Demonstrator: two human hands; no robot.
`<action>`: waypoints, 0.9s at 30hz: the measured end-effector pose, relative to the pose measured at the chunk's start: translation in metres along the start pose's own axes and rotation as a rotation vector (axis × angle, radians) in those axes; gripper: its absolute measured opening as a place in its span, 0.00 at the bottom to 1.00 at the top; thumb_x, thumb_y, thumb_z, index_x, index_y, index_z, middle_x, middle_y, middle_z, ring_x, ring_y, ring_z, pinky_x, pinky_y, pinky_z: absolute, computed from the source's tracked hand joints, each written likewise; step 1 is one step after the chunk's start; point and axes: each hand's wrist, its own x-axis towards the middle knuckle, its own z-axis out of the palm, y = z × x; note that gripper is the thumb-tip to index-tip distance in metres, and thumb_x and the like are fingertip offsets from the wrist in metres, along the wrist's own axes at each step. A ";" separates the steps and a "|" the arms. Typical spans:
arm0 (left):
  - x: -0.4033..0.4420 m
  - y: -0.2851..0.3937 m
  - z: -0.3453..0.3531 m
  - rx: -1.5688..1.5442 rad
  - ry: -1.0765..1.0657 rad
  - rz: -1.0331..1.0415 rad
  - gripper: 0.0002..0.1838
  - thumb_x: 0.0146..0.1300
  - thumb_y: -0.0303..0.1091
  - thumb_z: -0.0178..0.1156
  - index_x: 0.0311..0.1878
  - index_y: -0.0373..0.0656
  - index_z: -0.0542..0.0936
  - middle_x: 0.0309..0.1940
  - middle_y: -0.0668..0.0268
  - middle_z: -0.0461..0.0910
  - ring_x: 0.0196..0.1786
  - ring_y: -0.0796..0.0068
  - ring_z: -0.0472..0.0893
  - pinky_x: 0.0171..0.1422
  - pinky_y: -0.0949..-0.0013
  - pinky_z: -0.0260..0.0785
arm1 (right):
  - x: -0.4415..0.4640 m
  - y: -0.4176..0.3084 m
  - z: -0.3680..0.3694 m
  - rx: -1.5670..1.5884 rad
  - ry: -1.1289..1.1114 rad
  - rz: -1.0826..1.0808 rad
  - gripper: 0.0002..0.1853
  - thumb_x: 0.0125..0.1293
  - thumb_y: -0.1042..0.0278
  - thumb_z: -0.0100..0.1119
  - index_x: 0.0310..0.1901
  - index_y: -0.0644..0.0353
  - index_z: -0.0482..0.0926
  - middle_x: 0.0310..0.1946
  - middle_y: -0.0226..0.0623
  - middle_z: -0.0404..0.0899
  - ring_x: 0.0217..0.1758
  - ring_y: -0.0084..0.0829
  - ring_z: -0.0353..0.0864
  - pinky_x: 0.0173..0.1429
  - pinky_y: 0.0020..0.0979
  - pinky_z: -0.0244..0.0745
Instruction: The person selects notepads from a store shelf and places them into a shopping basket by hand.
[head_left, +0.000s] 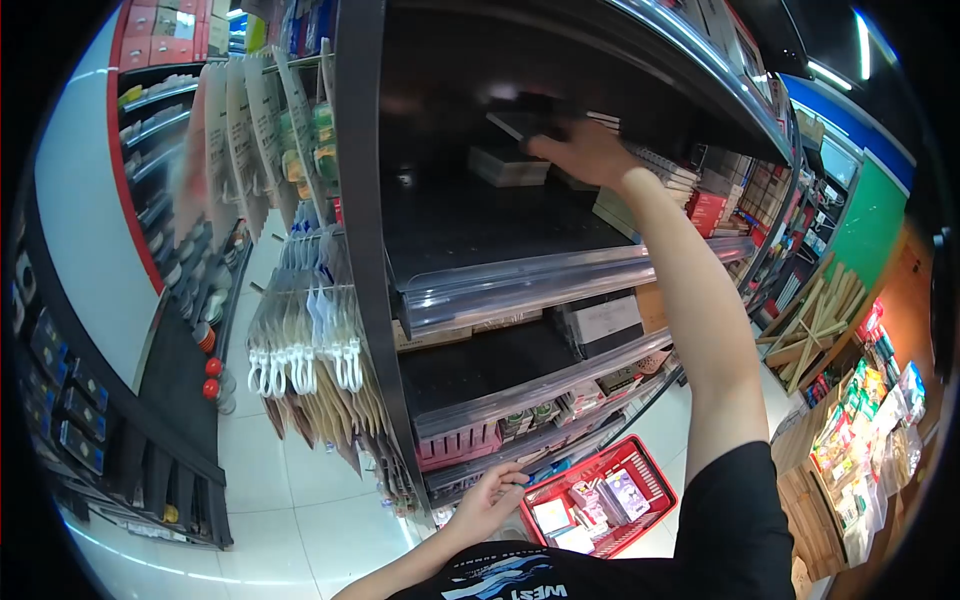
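My right hand reaches deep into the dark upper shelf, its fingers closed on a flat dark book-like item. Motion blurs this item, so its exact kind is unclear. Just below it, a short stack of books or flat boxes lies on the shelf board. More piled, light-edged items sit to the right, under my forearm. Low in the view, my left hand hangs by the lower shelves, fingers loosely bent and apart with nothing in them. Beside it is a red shopping basket holding several packaged items.
A clear plastic lip edges the shelf front. Lower shelves hold boxes and a pink basket. Hanging packs with white hooks jut out at the left. Bagged goods stand at the right, near wooden sticks.
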 end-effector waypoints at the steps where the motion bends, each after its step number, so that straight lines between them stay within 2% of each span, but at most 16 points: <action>1: 0.000 -0.008 -0.003 -0.017 0.001 0.031 0.23 0.71 0.30 0.54 0.66 0.38 0.63 0.56 0.60 0.74 0.52 0.79 0.77 0.56 0.74 0.69 | 0.018 0.009 0.010 -0.095 -0.035 0.008 0.44 0.56 0.33 0.58 0.61 0.67 0.74 0.57 0.59 0.75 0.63 0.50 0.74 0.66 0.38 0.67; 2: -0.002 -0.013 -0.006 -0.033 0.002 0.063 0.22 0.71 0.30 0.54 0.66 0.38 0.63 0.56 0.61 0.74 0.52 0.79 0.77 0.55 0.74 0.70 | 0.035 0.014 0.016 -0.098 -0.034 0.009 0.44 0.56 0.33 0.58 0.61 0.67 0.74 0.57 0.59 0.75 0.63 0.50 0.74 0.66 0.38 0.67; 4: -0.004 -0.016 -0.009 -0.032 0.001 0.057 0.22 0.71 0.31 0.54 0.66 0.39 0.63 0.56 0.61 0.74 0.52 0.79 0.77 0.55 0.75 0.70 | 0.055 0.016 0.024 -0.101 -0.292 -0.008 0.45 0.57 0.30 0.55 0.63 0.65 0.71 0.63 0.58 0.70 0.68 0.51 0.68 0.70 0.40 0.63; 5: -0.005 -0.016 -0.011 -0.029 0.004 0.051 0.22 0.71 0.31 0.54 0.65 0.39 0.63 0.55 0.62 0.74 0.52 0.79 0.77 0.54 0.75 0.70 | 0.058 0.015 0.030 -0.104 -0.290 -0.007 0.45 0.57 0.30 0.55 0.63 0.65 0.71 0.63 0.58 0.70 0.68 0.51 0.68 0.70 0.40 0.63; 7: -0.009 -0.016 -0.014 -0.023 0.008 0.044 0.22 0.71 0.30 0.54 0.66 0.39 0.64 0.55 0.62 0.74 0.52 0.79 0.77 0.54 0.75 0.70 | 0.061 0.007 0.036 -0.317 -0.257 -0.003 0.44 0.58 0.31 0.54 0.65 0.62 0.70 0.66 0.57 0.66 0.70 0.51 0.65 0.73 0.40 0.59; 11: -0.011 -0.014 -0.018 -0.012 0.031 0.001 0.22 0.71 0.30 0.54 0.66 0.39 0.64 0.55 0.63 0.75 0.52 0.80 0.76 0.54 0.76 0.69 | 0.061 0.008 0.044 -0.342 -0.287 -0.048 0.40 0.61 0.34 0.53 0.66 0.59 0.69 0.65 0.56 0.68 0.70 0.50 0.66 0.74 0.41 0.58; 13: -0.010 -0.021 -0.020 -0.024 0.035 0.025 0.23 0.71 0.30 0.55 0.66 0.39 0.64 0.55 0.63 0.75 0.51 0.81 0.76 0.53 0.76 0.70 | 0.059 0.010 0.047 -0.195 -0.284 -0.162 0.35 0.63 0.35 0.51 0.57 0.61 0.79 0.60 0.50 0.75 0.64 0.44 0.73 0.68 0.38 0.64; 16: -0.009 -0.027 -0.022 -0.032 0.020 0.038 0.23 0.71 0.30 0.55 0.66 0.39 0.64 0.55 0.63 0.75 0.51 0.81 0.76 0.54 0.76 0.69 | 0.054 0.002 0.039 -0.176 -0.352 -0.078 0.36 0.64 0.34 0.51 0.59 0.61 0.77 0.61 0.50 0.74 0.65 0.43 0.71 0.70 0.36 0.62; 19: -0.008 -0.028 -0.021 -0.030 0.003 0.024 0.23 0.71 0.30 0.55 0.66 0.38 0.64 0.55 0.62 0.75 0.51 0.80 0.76 0.56 0.75 0.69 | 0.051 -0.005 0.036 -0.189 -0.294 -0.134 0.38 0.63 0.31 0.51 0.59 0.59 0.78 0.61 0.49 0.74 0.65 0.43 0.71 0.71 0.35 0.62; 23: -0.008 -0.029 -0.016 -0.005 -0.001 0.014 0.23 0.70 0.29 0.55 0.66 0.37 0.63 0.55 0.60 0.75 0.51 0.79 0.76 0.59 0.73 0.68 | 0.071 0.028 0.059 -0.092 -0.346 -0.118 0.38 0.63 0.29 0.50 0.59 0.57 0.78 0.61 0.48 0.74 0.66 0.43 0.70 0.72 0.36 0.61; 27: -0.011 -0.029 -0.008 -0.053 -0.003 -0.021 0.23 0.70 0.29 0.56 0.66 0.37 0.63 0.55 0.60 0.75 0.51 0.78 0.76 0.59 0.73 0.67 | 0.069 0.019 0.057 -0.155 -0.360 -0.116 0.39 0.64 0.30 0.48 0.61 0.57 0.76 0.62 0.49 0.73 0.67 0.45 0.70 0.72 0.37 0.61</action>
